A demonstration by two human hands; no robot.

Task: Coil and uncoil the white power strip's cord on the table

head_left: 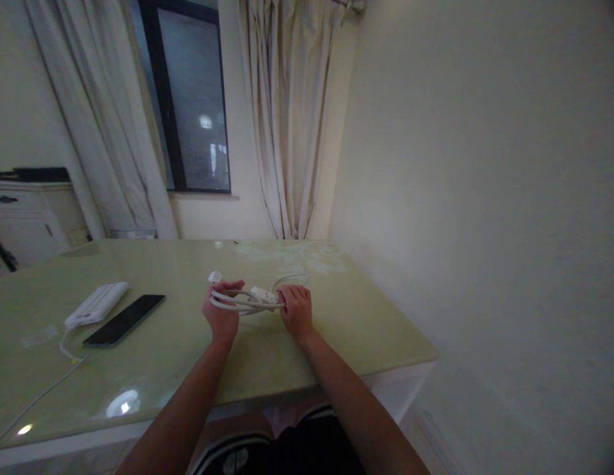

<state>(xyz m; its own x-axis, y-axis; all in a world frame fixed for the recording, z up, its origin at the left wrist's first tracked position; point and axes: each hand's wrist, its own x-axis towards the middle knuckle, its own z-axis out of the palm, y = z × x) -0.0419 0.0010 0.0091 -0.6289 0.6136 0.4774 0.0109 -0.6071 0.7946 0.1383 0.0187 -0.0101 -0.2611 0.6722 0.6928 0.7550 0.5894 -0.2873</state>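
Observation:
Between my two hands, above the table, is a coiled white power cable (245, 306) in several loops. My left hand (222, 318) grips the left end of the coil, its fingers partly behind the loops. A white plug-like piece (215, 277) sticks up beside that hand. My right hand (297, 310) is closed round the right end of the loops, fingers curled over them. A white block (263, 295), perhaps a socket or adapter, lies among the loops near my right fingers. A thin stretch of cable (287, 278) arcs behind my right hand.
On the left of the pale green table (178, 369) lie a black-screened phone (125, 320) and a white power bank (98, 303). A white cord (37, 398) runs toward the near left edge. A wall (485, 231) borders the right side; curtains (292, 119) hang behind.

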